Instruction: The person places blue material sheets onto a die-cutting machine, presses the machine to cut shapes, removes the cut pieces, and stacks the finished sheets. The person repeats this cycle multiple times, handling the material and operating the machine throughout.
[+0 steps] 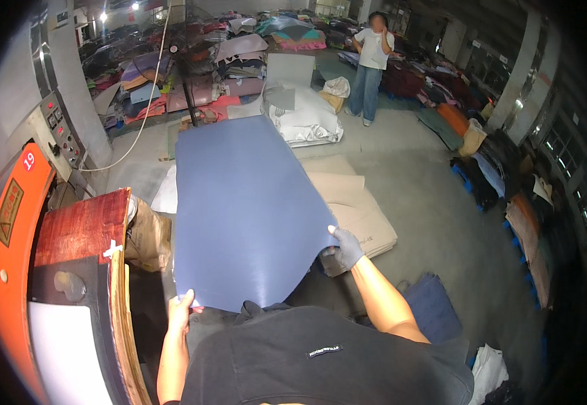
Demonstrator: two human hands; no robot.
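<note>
The blue sheet [246, 216] hung flat in front of me, above the floor. My left hand [180, 309] pinched its corner at 7 o'clock. My gloved right hand [345, 248] gripped its edge at 4 o'clock. I judged both hands needed to stay level, clear of the red machine [10, 223] at 9 o'clock.

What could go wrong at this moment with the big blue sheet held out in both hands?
The blue sheet is gripped only at its near edge by the left hand and gloved right hand, so its far end may sag or fold. It also hides the floor ahead, where flattened cardboard lies: a possible trip.
</note>
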